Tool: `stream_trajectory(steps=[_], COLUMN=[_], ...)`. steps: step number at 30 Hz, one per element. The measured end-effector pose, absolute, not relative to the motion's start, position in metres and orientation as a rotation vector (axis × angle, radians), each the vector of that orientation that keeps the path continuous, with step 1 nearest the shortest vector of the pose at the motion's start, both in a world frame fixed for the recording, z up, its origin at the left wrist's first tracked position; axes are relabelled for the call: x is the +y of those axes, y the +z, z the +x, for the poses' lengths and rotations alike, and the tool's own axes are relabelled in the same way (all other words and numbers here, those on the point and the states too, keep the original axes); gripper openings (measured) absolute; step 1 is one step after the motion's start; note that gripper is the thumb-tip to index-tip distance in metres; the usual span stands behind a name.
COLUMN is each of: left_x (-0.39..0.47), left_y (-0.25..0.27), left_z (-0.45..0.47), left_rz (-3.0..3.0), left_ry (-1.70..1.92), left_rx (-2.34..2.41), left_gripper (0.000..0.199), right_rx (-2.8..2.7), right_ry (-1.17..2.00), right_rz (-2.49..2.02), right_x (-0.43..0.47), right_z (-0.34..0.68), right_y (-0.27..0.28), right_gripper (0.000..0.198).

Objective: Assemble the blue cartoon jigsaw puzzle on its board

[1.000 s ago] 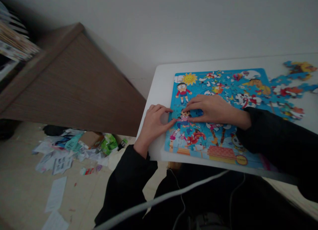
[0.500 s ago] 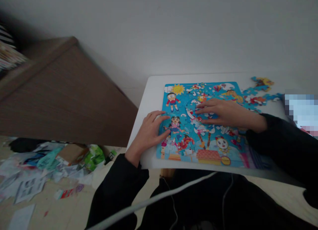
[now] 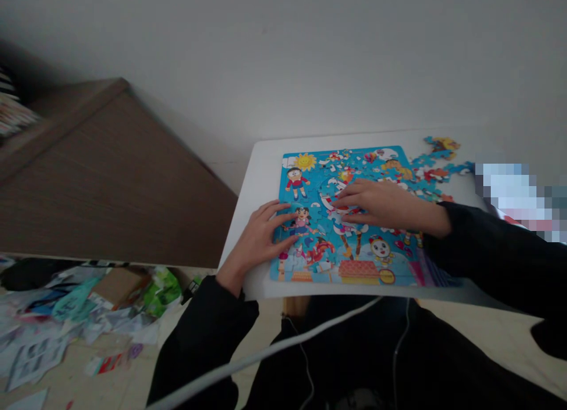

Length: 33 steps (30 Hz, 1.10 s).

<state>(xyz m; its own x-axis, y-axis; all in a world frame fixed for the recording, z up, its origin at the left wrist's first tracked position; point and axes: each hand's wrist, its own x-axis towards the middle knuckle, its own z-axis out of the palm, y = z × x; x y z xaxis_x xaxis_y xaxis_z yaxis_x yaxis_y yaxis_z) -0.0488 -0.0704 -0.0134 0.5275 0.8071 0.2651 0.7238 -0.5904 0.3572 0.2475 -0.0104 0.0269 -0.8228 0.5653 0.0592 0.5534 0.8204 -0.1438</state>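
A blue cartoon jigsaw puzzle (image 3: 358, 244) lies flat on a white table. Along its left edge rests my left hand (image 3: 261, 233), fingers spread, fingertips on the puzzle beside the pigtailed figure and nothing held. Over the middle of the puzzle is my right hand (image 3: 376, 204), palm down with fingers stretched out and thumb apart. Its fingertips touch the white and red area at the centre, and the hand hides the pieces under it. Several loose puzzle pieces (image 3: 432, 173) lie on the table right of the board; others are scattered over its upper part.
The white table (image 3: 261, 162) stands against a grey wall. A brown wooden cabinet (image 3: 110, 179) is at the left, with bags, paper and a cardboard box (image 3: 119, 286) on the floor below. A white cable (image 3: 266, 355) crosses my lap. A blurred-out object (image 3: 514, 191) lies at right.
The view has shifted, so the table and puzzle appear slightly further left. My right hand's fingers have drawn a little closer together over the puzzle's centre. My left hand stays at the puzzle's left edge.
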Motion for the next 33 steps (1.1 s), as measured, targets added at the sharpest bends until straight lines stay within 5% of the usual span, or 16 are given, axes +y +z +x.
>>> stream_trajectory(steps=[7,17,24,33], left_x=[-0.069,-0.07,-0.069,-0.067], left_y=[-0.012,-0.012,-0.014,-0.017], left_z=[-0.047,-0.046,-0.043,-0.046], left_rz=[2.584,2.576,2.585,2.546], left_ry=[0.602,0.574,0.533,0.668], left_rx=[1.297,1.289,1.348,1.485], left_gripper=[0.042,0.044,0.046,0.03], right_rx=[-2.925,-2.332,-2.264,-2.338], right_ry=[0.386,1.454,1.59,1.47], right_rz=[-0.994,-1.098,-1.099,-1.004], right_x=[-0.005,-0.011,-0.032,-0.041], right_z=[0.228,0.236,0.209,0.164], right_y=[0.032,0.033,0.036,0.014], right_gripper=[0.026,0.032,0.042,0.032])
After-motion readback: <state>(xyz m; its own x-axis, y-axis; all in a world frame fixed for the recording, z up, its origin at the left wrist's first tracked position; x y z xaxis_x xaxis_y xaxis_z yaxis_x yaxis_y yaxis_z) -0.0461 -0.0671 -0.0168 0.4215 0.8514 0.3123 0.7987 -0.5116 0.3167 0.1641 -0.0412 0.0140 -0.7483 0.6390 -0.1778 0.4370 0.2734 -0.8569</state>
